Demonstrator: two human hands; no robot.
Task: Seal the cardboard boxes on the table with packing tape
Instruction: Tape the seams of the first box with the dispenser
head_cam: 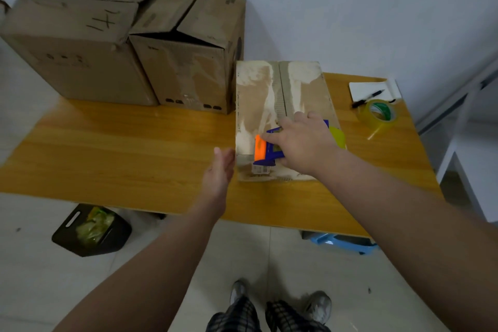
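A low cardboard box (296,89) with closed flaps lies on the wooden table (121,148), right of centre. A blue tape dispenser (272,148) with an orange blade guard sits on the box's near end, and my right hand (301,140) grips it from above. With straight fingers, my left hand (221,167) touches the box's left side near its front corner. Two taller cardboard boxes stand at the back left: a closed one (75,46) and one (188,51) with its top flaps partly open.
A spare roll of clear tape (378,113) lies at the table's right, beside a white notepad (372,90) with a black pen (367,98). On the floor are a dark bin (113,240) with green scraps and a blue stool (342,244) under the table edge.
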